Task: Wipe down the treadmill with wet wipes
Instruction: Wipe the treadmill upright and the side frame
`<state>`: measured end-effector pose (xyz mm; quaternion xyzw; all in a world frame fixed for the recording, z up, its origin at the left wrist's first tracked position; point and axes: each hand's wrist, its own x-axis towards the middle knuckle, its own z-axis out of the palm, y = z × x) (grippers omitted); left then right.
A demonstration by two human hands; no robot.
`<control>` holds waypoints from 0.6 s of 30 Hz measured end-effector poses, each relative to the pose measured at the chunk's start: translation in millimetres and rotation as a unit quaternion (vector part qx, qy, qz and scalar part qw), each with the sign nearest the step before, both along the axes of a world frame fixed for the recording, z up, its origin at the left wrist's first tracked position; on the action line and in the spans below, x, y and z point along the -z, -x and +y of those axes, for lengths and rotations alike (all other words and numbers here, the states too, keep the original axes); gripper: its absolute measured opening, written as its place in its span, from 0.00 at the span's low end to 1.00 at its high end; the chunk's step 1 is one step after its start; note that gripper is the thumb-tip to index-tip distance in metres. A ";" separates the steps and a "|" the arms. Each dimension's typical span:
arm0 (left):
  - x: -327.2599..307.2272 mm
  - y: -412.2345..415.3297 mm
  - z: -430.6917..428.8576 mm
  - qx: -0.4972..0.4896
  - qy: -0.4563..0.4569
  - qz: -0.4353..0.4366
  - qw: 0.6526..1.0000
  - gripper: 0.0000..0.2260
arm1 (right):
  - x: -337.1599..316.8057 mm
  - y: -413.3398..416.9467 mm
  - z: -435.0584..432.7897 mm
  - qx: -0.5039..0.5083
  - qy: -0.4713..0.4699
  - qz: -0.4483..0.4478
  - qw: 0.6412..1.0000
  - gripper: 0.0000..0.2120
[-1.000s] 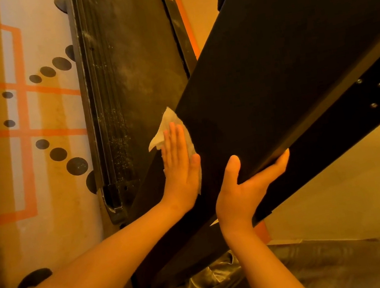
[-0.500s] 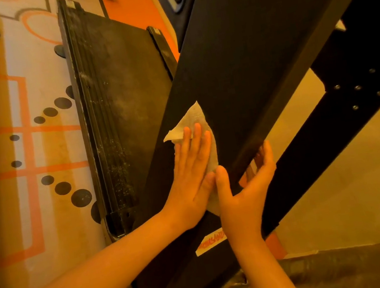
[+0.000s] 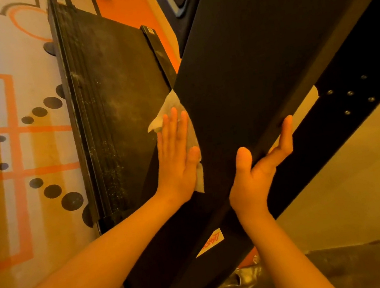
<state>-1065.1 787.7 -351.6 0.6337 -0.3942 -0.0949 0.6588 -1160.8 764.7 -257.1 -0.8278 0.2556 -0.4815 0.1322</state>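
Left hand (image 3: 176,161) flat, we press a wet wipe (image 3: 170,104) on the treadmill upright (image 3: 247,71); right hand (image 3: 253,183) grips its edge above an unreadable red-lettered sticker (image 3: 210,242).

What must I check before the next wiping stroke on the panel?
1. Wipe lies flat under the left hand, on the panel: ok.
2. Left hand presses with straight fingers: ok.
3. Right hand grips the panel's edge, apart from the wipe: ok.
4. Wipe wet enough: cannot tell.
5. Path up the panel free of obstacles: ok.
6. Belt clean: not ok, pale dust shows on it.
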 end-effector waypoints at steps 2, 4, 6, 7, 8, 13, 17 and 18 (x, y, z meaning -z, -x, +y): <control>4.3 -0.8 1.3 0.005 -0.010 0.010 1.000 0.28 | 1.6 -1.6 1.0 0.002 0.010 -0.010 1.000 0.30; -2.1 8.7 6.3 0.012 -0.008 0.016 1.000 0.28 | 1.8 -2.6 1.8 -0.002 0.008 -0.015 1.000 0.31; -9.4 27.4 14.7 0.020 0.007 -0.001 1.000 0.28 | 2.0 -3.0 3.4 -0.004 0.010 -0.012 1.000 0.31; -11.9 37.6 19.3 0.024 0.021 -0.020 0.999 0.28 | 2.8 -3.3 4.1 -0.003 0.013 -0.010 1.000 0.31; -13.5 46.1 23.3 0.028 0.039 -0.043 0.998 0.28 | 3.7 -3.2 4.5 -0.001 0.016 -0.009 1.000 0.31; -11.8 33.1 17.9 0.042 0.079 -0.119 0.989 0.29 | 5.0 -2.6 6.3 0.000 -0.011 -0.011 1.000 0.29; -10.9 19.7 10.6 0.037 0.084 -0.121 0.988 0.30 | 5.1 -1.3 7.8 -0.001 -0.032 -0.013 0.999 0.30; -9.5 19.1 10.3 0.034 0.082 -0.111 0.990 0.30 | 5.4 -0.9 8.4 -0.001 -0.034 -0.011 0.999 0.29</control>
